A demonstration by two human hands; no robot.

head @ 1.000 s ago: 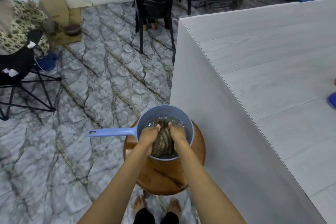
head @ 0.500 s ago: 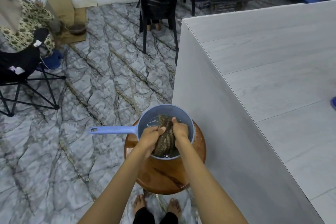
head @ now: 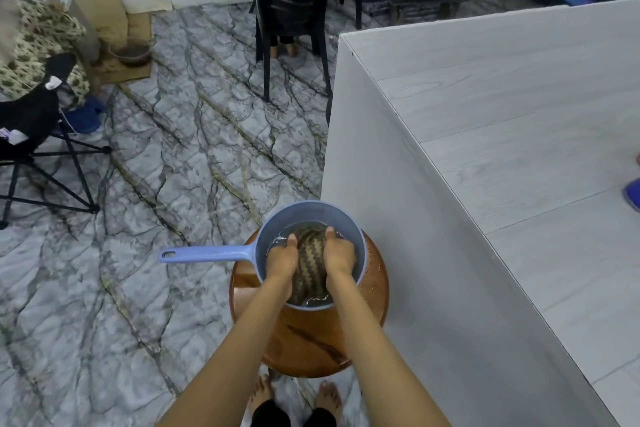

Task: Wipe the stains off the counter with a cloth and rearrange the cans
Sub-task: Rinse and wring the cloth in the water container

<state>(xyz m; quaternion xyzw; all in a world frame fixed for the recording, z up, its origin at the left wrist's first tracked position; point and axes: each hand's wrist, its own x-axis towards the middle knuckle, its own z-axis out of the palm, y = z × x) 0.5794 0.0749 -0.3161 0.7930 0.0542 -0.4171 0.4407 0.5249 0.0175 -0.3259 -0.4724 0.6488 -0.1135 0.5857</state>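
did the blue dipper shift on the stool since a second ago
No. The blue dipper sits on the same spot of the wooden stool, its handle pointing away from the counter as before.

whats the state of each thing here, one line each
cloth, wet, bunched in the water, gripped on both sides
left hand, gripping the cloth's left side
right hand, gripping the cloth's right side
blue scoop, upright on the wooden stool, holding water and the cloth
wooden stool, upright beside the counter
counter, not yet being wiped
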